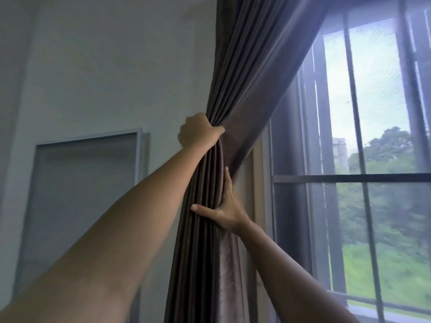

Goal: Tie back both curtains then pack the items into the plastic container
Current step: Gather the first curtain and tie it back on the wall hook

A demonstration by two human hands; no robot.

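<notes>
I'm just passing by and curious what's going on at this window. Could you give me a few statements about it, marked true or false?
1. The left hand and right hand both hold the curtain. True.
2. The left hand sits higher than the right hand. True.
3. A tie is wrapped round the curtain. False: no tie shows.
4. The curtain covers the whole window. False: it is gathered to one side, and the panes show.

curtain (233, 89): thick cloth, brown-grey, smooth pleats w/ faint satin sheen | wall (105, 66): matt paint, smooth | window bars (358, 127): dark, matt, prob. metal | frame (139, 157) on wall: pale, smooth, semi-matt
</notes>
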